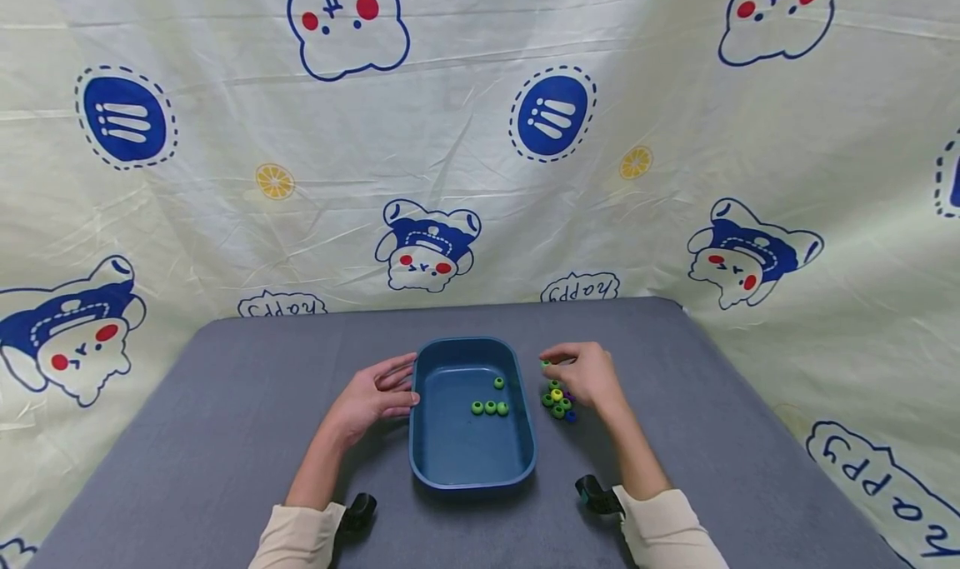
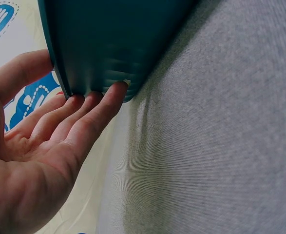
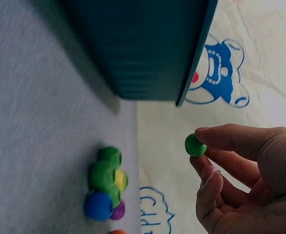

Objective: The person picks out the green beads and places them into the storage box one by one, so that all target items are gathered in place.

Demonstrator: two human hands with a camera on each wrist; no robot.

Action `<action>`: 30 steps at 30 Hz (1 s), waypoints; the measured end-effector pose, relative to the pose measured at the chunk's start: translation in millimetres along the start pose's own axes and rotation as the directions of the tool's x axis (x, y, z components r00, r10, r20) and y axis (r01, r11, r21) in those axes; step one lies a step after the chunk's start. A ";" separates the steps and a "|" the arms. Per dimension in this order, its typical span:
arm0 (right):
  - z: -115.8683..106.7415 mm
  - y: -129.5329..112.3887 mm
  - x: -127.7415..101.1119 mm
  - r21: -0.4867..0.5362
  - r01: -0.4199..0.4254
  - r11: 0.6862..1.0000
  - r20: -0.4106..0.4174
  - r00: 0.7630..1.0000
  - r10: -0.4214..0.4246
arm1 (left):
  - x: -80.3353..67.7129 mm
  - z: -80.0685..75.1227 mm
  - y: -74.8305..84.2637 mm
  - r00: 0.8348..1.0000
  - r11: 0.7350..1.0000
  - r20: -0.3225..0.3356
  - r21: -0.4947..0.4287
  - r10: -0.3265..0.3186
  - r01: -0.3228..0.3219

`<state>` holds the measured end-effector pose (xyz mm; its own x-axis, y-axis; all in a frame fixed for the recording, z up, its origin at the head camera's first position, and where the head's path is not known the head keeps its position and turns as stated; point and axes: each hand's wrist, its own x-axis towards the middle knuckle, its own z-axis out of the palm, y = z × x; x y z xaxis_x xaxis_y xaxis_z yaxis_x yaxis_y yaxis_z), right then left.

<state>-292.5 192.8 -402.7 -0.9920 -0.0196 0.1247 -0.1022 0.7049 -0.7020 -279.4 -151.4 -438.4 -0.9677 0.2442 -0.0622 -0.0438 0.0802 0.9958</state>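
A blue rectangular tray [image 1: 472, 485] stands in front of me with several green beads [image 1: 491, 407] inside: three in a row and one behind them. My left hand [image 1: 358, 404] touches the tray's left side with fingers fairly straight, the thumb at its rim. Between thumb and fingertips, my right hand [image 1: 591, 375] pinches a green bead [image 3: 195, 145] above the table, off the tray's right side. Just below that hand lies a small heap of beads: green [image 3: 103, 175], yellow [image 3: 120, 180], blue [image 3: 98, 205] and purple [image 3: 118, 210].
The grey tabletop [image 1: 247, 436] extends around the tray on every side. A pale printed curtain [image 1: 465, 152] hangs behind it and at both sides. In the right wrist view, an orange bead [image 3: 117, 232] shows at the bottom edge. Each wrist wears a black camera strap [image 1: 597, 496].
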 end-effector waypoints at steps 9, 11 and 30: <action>5.8 -22.7 -8.4 0.052 0.047 0.998 0.025 0.999 -0.049 | 0.1 -0.3 -0.3 1.000 1.000 0.005 -0.012 -0.003 0.003; 7.5 -26.8 -9.8 0.056 0.065 0.996 0.031 0.997 -0.067 | 0.2 -0.2 -0.2 1.000 1.000 0.005 -0.012 -0.003 0.003; 30.0 -45.5 -16.6 0.093 0.137 0.986 0.141 0.979 -0.149 | -0.4 -0.8 -0.5 1.000 1.000 0.005 0.000 0.004 -0.004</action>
<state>-273.6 139.8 -393.8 -0.9662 -0.2242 0.1275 -0.2431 0.6265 -0.7406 -279.2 -152.3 -438.8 -0.9666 0.2495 -0.0581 -0.0395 0.0791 0.9961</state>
